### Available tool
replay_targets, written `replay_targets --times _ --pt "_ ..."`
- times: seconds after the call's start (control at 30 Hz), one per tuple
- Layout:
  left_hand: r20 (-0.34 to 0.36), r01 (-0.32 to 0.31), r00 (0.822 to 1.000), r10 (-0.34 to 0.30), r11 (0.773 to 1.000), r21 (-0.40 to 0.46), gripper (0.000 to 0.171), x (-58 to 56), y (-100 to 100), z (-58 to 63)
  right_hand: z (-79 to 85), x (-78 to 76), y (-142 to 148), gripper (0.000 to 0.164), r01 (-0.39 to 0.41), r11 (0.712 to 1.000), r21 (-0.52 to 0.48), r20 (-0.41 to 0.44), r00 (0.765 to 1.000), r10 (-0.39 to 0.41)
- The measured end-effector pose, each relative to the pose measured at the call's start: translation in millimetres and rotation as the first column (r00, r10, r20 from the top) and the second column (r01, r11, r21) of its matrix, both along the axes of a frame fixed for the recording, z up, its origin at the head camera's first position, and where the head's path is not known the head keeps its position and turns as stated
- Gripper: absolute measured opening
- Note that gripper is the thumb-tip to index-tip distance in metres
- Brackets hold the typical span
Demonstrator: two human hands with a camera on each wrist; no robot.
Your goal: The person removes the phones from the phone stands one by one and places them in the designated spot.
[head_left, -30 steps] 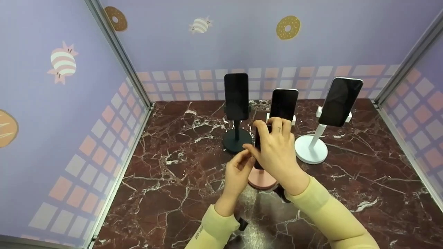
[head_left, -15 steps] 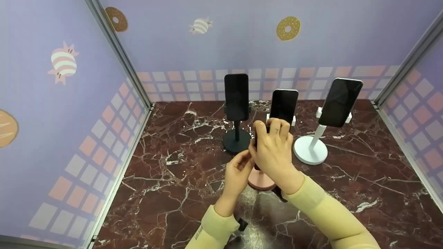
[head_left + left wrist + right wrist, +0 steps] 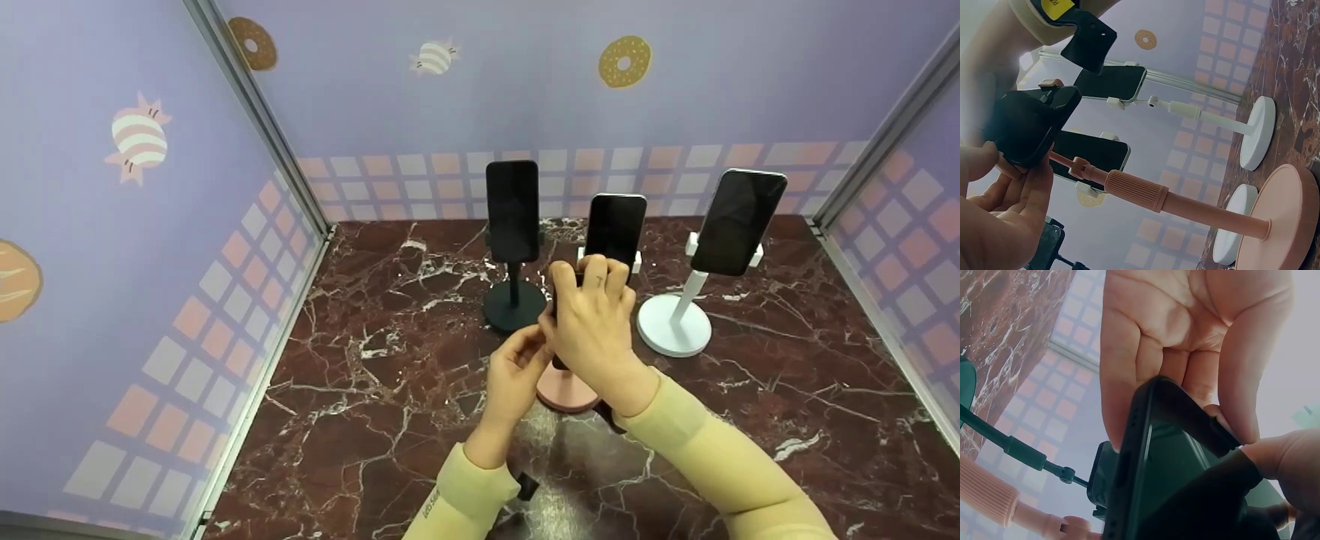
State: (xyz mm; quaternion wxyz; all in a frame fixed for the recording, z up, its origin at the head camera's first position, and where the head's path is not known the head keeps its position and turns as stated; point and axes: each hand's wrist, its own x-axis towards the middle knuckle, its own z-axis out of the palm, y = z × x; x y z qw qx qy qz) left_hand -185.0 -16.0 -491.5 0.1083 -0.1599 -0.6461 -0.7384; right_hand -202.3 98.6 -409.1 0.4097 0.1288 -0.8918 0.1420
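Note:
A black phone (image 3: 1027,129) sits at the clamp of the pink phone stand (image 3: 1216,216), tilted on its side in the left wrist view. My left hand (image 3: 514,379) pinches the small pink clamp end (image 3: 1008,167) at the phone's lower edge between thumb and fingers. My right hand (image 3: 596,322) grips the phone from above, its fingers curled over the far edge. The right thumb meets the phone's side near the left fingertips in the right wrist view. From the head view, most of the phone and the clamp are hidden behind my right hand.
Behind the hands stand a black stand (image 3: 514,304) with a phone (image 3: 513,210), a white-clamped stand with a phone (image 3: 616,225), and a white stand (image 3: 673,326) with a tilted phone (image 3: 739,221). Patterned panels (image 3: 450,105) enclose the marble-look table (image 3: 352,420).
The right thumb has come down from its raised position to the phone's side. My right hand has shifted slightly left; the left hand stays nearly still.

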Motion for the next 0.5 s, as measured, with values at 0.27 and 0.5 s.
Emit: replay_targets --times 0.27,0.5 --pt "0.017 0.004 1.000 -0.004 1.000 0.017 0.025 -1.3 0.2 0.6 2.2 -0.8 3.6 0.062 -0.033 0.999 0.013 0.001 0.999 0.033" --pt "0.049 -0.001 0.999 -0.001 0.999 0.037 0.027 -2.9 0.4 -0.1 1.8 -2.1 4.8 0.050 -0.040 0.999 0.025 -0.005 0.999 0.040"
